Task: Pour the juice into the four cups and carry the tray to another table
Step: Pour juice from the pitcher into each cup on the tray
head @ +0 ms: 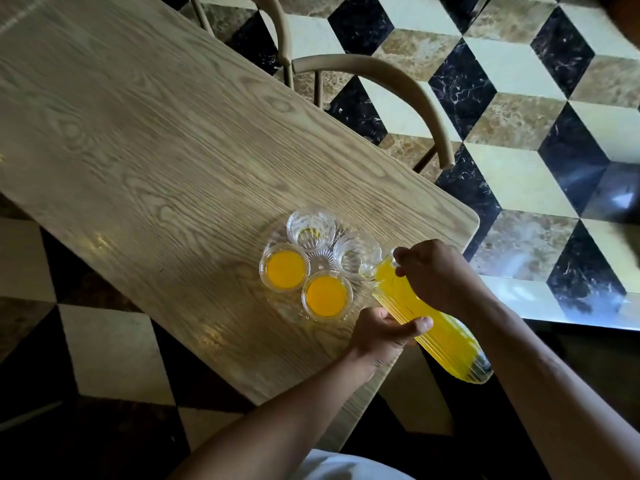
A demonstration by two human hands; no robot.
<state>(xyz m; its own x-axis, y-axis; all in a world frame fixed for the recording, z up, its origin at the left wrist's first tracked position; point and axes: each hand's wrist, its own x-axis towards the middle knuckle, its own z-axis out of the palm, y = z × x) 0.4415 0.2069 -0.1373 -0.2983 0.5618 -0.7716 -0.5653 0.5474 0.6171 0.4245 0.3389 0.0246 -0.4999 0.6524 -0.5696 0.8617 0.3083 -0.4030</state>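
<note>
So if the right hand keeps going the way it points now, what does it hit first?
Probably the empty cup nearest the jug's mouth; the right hand points at it, though depth is unclear.

Item count, head view:

- Cups: four in total. Two filled cups, one at (284,267) and one at (327,295), hold orange juice. Two unfilled cups, one at (311,230) and one at (353,256), are clear glass.
- Tray (320,263): one, clear glass, carrying all four cups.
- Jug (429,315): one, ribbed glass, containing juice.
- Counter (156,150): one, wood grain.
- Chairs: two, a near chair (398,84) and a far chair (277,22), both beside the counter.
- Hands: two, a left hand (381,332) and a right hand (436,275).
</note>
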